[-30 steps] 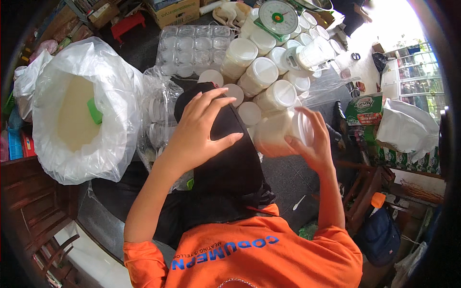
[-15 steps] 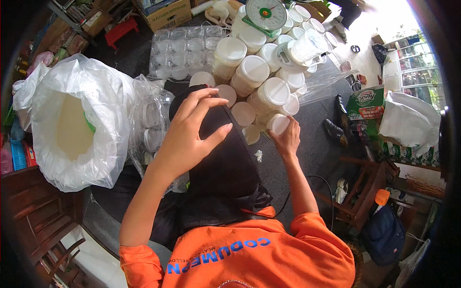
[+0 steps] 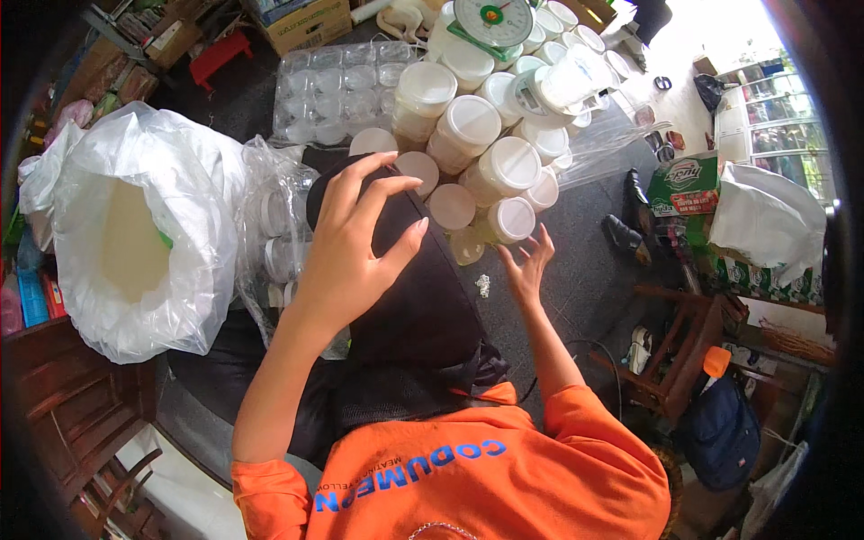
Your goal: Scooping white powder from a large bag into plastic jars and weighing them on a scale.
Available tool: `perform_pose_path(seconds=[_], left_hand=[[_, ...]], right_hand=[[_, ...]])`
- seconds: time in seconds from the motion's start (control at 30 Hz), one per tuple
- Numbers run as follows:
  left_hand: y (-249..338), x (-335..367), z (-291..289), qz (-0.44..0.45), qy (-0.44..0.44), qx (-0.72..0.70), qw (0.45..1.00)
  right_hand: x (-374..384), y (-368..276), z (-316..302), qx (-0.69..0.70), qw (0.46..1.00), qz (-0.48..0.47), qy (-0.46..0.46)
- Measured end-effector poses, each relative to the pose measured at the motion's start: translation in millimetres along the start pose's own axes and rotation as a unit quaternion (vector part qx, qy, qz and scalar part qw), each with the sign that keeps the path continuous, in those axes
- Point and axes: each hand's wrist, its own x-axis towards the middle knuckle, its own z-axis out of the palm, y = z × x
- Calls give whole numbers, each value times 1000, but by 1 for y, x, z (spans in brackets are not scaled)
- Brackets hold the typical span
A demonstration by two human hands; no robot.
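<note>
My right hand is open beside a white-lidded jar at the near end of a cluster, its fingers apart and free of the jar. My left hand hangs open and empty over my dark-trousered leg, fingers spread. Beyond the hands stand several tall jars with white lids, filled with something pale. A loose lid-like disc or low jar sits just left of the near jar; which one, I cannot tell. A small crumpled white scrap lies on the dark floor nearby.
A big white sack with pale contents stands open at the left, next to plastic-wrapped jars. Packed clear containers lie at the back. A dial scale rises behind the jars. Boxes and a wooden stool are at the right.
My right hand has let go of the white-lidded jar and drawn back toward me, its fingers opening. The jar now stands by the cluster. My left hand has barely moved.
</note>
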Motion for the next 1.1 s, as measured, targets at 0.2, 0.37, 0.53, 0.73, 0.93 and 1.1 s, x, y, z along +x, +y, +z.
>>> perform_pose_path(seconds=[0.2, 0.37, 0.53, 0.73, 0.93, 1.1], left_hand=[[21, 11, 25, 58, -51, -43, 996], [45, 25, 107, 69, -282, 6, 957], [44, 33, 188, 72, -398, 139, 904], [43, 41, 255, 38, -428, 187, 884], [13, 35, 279, -24, -461, 192, 866], [-4, 36, 279, -28, -484, 172, 857]], right_hand=[[-8, 129, 18, -55, 982, 158, -86], [32, 165, 43, -131, 983, 68, -106], [51, 122, 54, -59, 981, 21, -185], [39, 132, 51, 33, 979, 85, -185], [30, 150, 77, 74, 992, 55, -86], [38, 146, 81, 76, 992, 34, -98]])
